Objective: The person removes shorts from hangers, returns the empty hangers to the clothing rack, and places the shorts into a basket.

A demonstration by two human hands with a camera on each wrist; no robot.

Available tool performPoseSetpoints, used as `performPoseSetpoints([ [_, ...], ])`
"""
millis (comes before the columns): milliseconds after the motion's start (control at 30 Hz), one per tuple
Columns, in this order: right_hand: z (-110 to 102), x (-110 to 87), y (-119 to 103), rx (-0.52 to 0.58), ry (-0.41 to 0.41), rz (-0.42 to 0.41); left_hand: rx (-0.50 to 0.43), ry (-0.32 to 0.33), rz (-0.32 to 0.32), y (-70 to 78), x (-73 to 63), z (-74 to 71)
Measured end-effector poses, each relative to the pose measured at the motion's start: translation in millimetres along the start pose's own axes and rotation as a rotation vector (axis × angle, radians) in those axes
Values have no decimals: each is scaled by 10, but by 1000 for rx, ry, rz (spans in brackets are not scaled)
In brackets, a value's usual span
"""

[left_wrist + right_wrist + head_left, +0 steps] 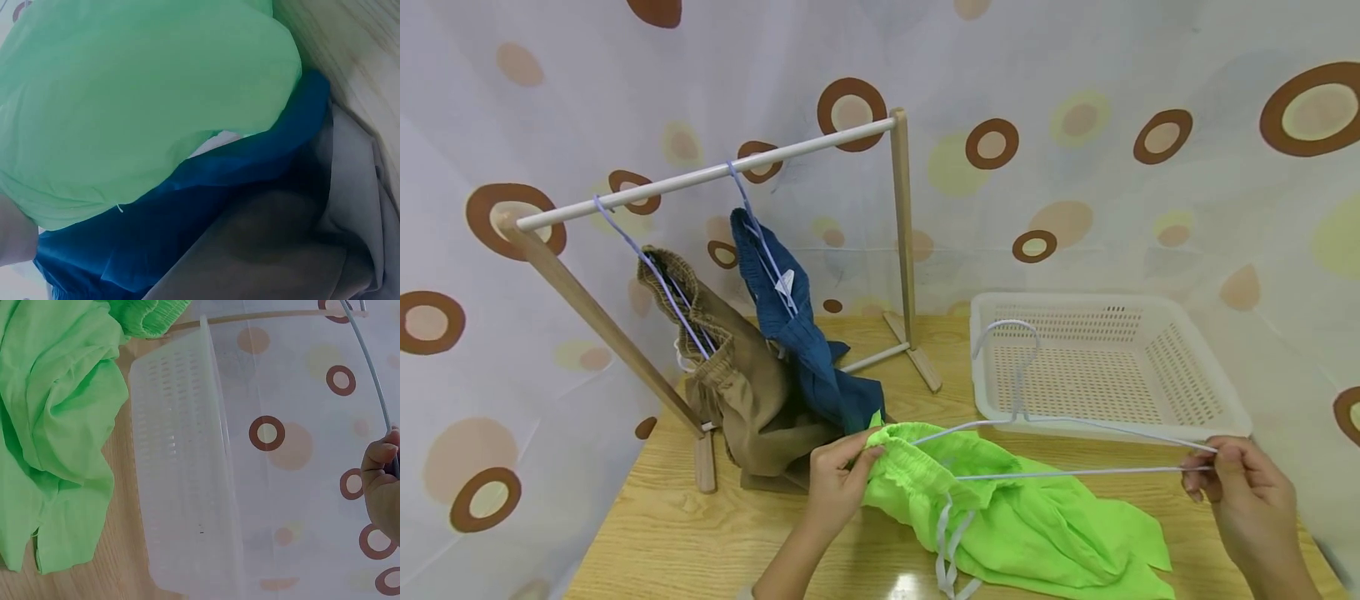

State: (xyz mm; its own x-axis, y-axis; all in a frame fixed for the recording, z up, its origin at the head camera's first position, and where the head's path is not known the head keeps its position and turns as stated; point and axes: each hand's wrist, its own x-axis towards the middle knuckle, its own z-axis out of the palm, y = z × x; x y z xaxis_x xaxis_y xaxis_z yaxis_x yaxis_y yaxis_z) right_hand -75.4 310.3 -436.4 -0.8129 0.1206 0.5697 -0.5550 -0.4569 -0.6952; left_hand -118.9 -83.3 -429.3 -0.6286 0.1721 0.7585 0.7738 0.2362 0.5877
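Bright green shorts [1037, 525] with an elastic waistband and white drawstring lie partly on the table. My left hand [838, 483] pinches the waistband at its left end. A pale wire clothes hanger [1075, 472] reaches into the waist opening with its left end, which the cloth hides. My right hand [1247, 500] grips the hanger's right end, outside the shorts. In the right wrist view the right hand [384, 481] curls round the wire at the right edge. Green cloth [150, 100] fills much of the left wrist view.
A rack with a white rail [700, 177] and wooden legs stands at the left. Brown trousers [752, 400] and blue trousers [812, 350] hang from it on hangers, their lower parts on the table [655, 533]. Behind the green shorts sits a white perforated basket [1210, 358].
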Motion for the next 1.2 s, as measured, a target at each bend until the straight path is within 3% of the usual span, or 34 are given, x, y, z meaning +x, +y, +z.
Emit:
performPoseSetpoints([
  [200,-152,-72,-135,32,29,-22,94,107,63,-20,15,32],
  [400,-371,-108,-232,142,57,-187,128,199,22,-44,41,75],
  [533,-459,-107,-271,-2,167,-254,146,224,-38,-79,31,122],
  [633,-480,-97,-291,-73,244,-245,146,239,-99,-108,16,182],
  [800,-425,-68,-286,118,284,-224,148,233,-199,-163,-9,313],
  [867,-351,-40,-291,159,345,-210,145,215,-229,-186,-27,369],
  [1200,-29,119,-295,35,591,-106,143,141,-224,-270,-101,610],
])
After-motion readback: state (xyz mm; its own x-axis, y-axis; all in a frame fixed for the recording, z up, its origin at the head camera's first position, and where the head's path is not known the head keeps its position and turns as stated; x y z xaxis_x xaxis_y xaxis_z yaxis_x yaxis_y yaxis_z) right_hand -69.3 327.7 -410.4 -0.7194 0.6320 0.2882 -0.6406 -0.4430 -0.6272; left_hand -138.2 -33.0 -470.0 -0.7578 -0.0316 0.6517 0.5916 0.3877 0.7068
